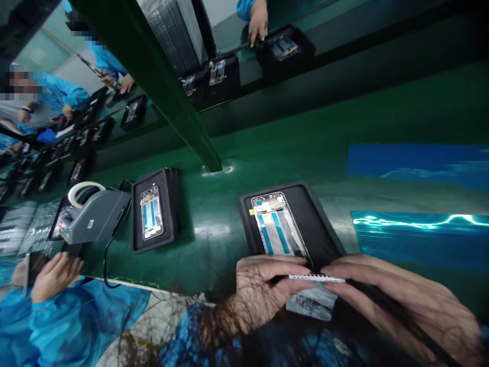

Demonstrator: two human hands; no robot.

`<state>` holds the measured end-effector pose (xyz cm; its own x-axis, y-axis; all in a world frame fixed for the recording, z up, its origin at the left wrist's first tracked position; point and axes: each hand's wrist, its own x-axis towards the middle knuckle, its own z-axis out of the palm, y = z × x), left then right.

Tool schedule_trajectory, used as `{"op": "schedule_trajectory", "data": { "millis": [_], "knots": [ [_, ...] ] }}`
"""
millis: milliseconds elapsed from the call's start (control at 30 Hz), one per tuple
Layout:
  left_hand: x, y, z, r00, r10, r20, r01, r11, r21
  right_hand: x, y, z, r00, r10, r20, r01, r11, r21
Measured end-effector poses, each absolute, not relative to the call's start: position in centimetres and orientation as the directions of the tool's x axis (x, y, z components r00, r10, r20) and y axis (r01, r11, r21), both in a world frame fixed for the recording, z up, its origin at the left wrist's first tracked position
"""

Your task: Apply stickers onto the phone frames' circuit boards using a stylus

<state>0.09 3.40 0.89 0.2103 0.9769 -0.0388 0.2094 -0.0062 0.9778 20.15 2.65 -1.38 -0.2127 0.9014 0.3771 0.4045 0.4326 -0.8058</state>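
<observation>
Under a slanting green metal post [179, 112] at 11 o'clock, a glossy green worktop [221, 204] crosses a crowded workroom lined with trays and blue-sleeved workers. At 8 o'clock, a co-worker's hand [55, 278] is raised near the table edge. Toward 9 o'clock, a grey plastic tape dispenser [97, 219] stands beside a looping black cable [106, 262]; a sleeve snagging that loop could jerk the cable. Just right of it, a black rectangular tray [171, 204] carries a silver phone chassis with blue strips [153, 214].

At 4 o'clock, a larger black foam-like tray [309, 216] holds a second silver-and-white phone chassis [280, 229], its circuitry exposed; knuckles brushing its near end could shift it. At 5 o'clock, the wearer's left hand [263, 283] pinches 1 end of a thin white strip with dark edge marks [317, 278], level above a silvery printed piece [311, 304]; whether the 2 join cannot be told. The right hand [401, 295], toward 4 o'clock, grips the opposite end. Uneven pressure could bow so slender a part, and a slipping fingertip could drop it. At 3 o'clock lie 2 shiny blue rectangular sheets [420, 160], the nearer 1 streaked with glare.
</observation>
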Motion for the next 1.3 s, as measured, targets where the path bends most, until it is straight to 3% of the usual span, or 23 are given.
{"op": "schedule_trajectory", "data": {
  "millis": [233,400,567,833,1300],
  "knots": [
    [-0.1,3.2,0.9,0.273,0.962,0.010,0.224,-0.073,0.972,19.8,2.3,0.2,-0.231,0.916,0.328,0.402,0.396,-0.825],
    [-0.2,3.2,0.9,0.352,0.934,0.053,0.211,-0.135,0.968,19.2,2.2,1.7,-0.159,0.959,0.233,0.418,0.279,-0.864],
    [-0.1,3.3,0.8,0.392,0.918,0.054,0.241,-0.159,0.958,19.1,2.5,2.1,-0.143,0.972,0.187,0.317,0.224,-0.922],
    [0.8,3.9,0.9,0.323,0.944,-0.065,0.219,-0.008,0.976,19.6,2.6,0.2,-0.101,0.994,0.047,0.180,0.065,-0.981],
    [0.4,5.4,-1.3,0.233,0.972,0.031,0.311,-0.105,0.945,21.0,6.4,-1.9,-0.432,0.901,0.039,0.186,0.132,-0.974]
  ]
}}
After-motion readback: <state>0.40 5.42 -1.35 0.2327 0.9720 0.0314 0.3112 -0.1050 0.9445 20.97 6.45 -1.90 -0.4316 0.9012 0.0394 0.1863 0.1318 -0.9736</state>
